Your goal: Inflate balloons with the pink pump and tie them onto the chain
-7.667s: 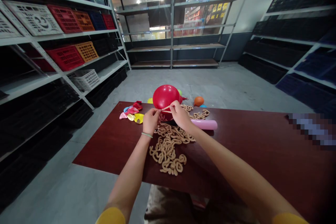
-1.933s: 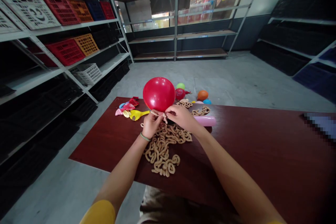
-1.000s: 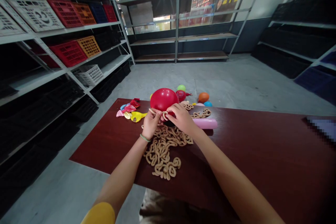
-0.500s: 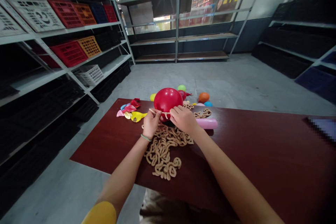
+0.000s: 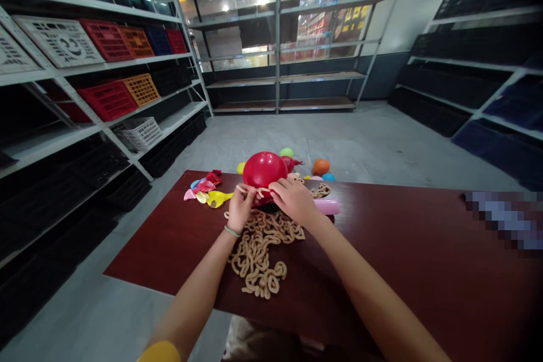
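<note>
A round, inflated red balloon (image 5: 265, 171) sits just beyond my hands at the far side of the table. At its near side a short beige cord (image 5: 262, 192) runs between my fingers. My left hand (image 5: 241, 207) is closed in a pinch on one end of that cord. From the other side my right hand (image 5: 292, 198) pinches the cord, its fingers curled over and partly hiding the balloon's neck. Below my hands lies a pile of curly beige cords (image 5: 257, 260) on the table. A pink cylinder (image 5: 328, 206) lies beside my right wrist.
Flat, uninflated balloons (image 5: 207, 186) lie left on the brown table (image 5: 403, 249). Small inflated balloons, one orange (image 5: 321, 167) and one green (image 5: 287, 153), show past the far edge. Shelves with crates (image 5: 111, 99) stand left; a blurred-out object (image 5: 504, 218) lies right.
The whole view has shifted slightly, with things lower and a little to the left. Both hands stay at the cord by the red balloon, and the cord's ends sit differently between the fingers.
</note>
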Motion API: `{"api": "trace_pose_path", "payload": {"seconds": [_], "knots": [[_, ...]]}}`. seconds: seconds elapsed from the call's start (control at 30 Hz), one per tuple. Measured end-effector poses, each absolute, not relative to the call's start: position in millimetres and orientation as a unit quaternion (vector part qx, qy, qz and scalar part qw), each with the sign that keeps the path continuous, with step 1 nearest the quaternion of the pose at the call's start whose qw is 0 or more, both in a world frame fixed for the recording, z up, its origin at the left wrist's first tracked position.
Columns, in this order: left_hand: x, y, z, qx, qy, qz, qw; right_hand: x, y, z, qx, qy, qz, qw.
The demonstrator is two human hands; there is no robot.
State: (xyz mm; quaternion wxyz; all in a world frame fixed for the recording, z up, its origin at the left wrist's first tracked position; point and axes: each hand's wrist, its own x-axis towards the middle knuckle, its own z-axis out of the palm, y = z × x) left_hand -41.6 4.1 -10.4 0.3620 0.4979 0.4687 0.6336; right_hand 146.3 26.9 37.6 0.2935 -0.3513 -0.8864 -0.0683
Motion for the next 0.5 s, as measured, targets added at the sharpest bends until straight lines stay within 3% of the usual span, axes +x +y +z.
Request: {"api": "trace_pose_path", "payload": {"seconds": [0.23,0.4,0.5], "knots": [[-23,14,4,0.539,0.439,0.639,0.33,206,19,28,-0.404,-0.831,-0.004,0.382],[16,57,19,0.585,0.414,0.61,0.337,231,19,-1,-0.442,-0.758,0.02,0.479],[44,86,31,0.646,0.361,0.573,0.353,240,21,-16,-0.458,-0.742,0.015,0.49]]}}
